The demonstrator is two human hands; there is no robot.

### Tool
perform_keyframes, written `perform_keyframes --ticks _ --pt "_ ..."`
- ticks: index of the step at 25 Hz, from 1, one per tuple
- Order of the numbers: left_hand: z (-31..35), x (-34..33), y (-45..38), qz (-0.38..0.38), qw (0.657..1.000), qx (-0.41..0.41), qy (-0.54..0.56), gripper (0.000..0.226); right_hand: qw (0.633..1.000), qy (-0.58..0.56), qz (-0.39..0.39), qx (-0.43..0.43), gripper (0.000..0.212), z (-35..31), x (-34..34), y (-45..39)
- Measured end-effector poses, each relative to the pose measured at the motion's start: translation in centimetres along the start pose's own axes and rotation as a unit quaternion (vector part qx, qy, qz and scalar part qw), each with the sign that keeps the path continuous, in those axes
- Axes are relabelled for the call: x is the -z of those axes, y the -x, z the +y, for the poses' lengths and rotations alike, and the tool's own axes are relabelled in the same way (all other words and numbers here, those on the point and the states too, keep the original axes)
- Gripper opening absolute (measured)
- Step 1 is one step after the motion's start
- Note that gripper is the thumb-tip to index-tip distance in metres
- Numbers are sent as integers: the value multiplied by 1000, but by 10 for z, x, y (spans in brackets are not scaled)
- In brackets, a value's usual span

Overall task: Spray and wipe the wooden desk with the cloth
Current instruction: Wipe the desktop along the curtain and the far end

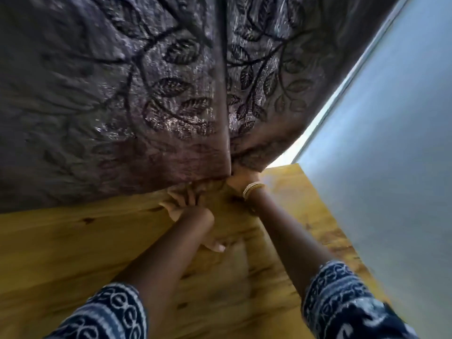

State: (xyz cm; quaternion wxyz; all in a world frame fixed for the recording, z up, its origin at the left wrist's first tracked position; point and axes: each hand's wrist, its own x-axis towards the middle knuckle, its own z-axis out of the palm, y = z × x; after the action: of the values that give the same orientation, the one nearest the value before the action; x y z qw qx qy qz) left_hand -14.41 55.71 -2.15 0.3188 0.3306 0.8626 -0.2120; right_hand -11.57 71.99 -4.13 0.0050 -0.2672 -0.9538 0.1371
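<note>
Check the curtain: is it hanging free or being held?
Held. The right hand grips the curtain hem at the desk back edge.

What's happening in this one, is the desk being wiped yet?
Not yet, by the look of it. A person leans over the wooden desk with both arms stretched to its far edge, where a leaf-patterned curtain hangs. The right hand, bangles at the wrist, is bunched into the curtain's lower hem. The left hand rests on the desk just beneath it, fingers spread. No cloth or spray bottle is in view. The frame is blurred.
</note>
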Motion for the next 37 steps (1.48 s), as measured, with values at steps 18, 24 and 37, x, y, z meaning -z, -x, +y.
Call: perform_keyframes --ticks 18,24,37 --pt "-45 -47 32 198 960 -150 128 118 945 5 184 -271 51 31 -4 111" --pt "-174 -122 68 294 937 -49 180 109 986 23 133 -97 46 -85 -47 106" --pt "-353 -277 185 276 922 52 267 108 992 47 30 110 56 -373 -126 169"
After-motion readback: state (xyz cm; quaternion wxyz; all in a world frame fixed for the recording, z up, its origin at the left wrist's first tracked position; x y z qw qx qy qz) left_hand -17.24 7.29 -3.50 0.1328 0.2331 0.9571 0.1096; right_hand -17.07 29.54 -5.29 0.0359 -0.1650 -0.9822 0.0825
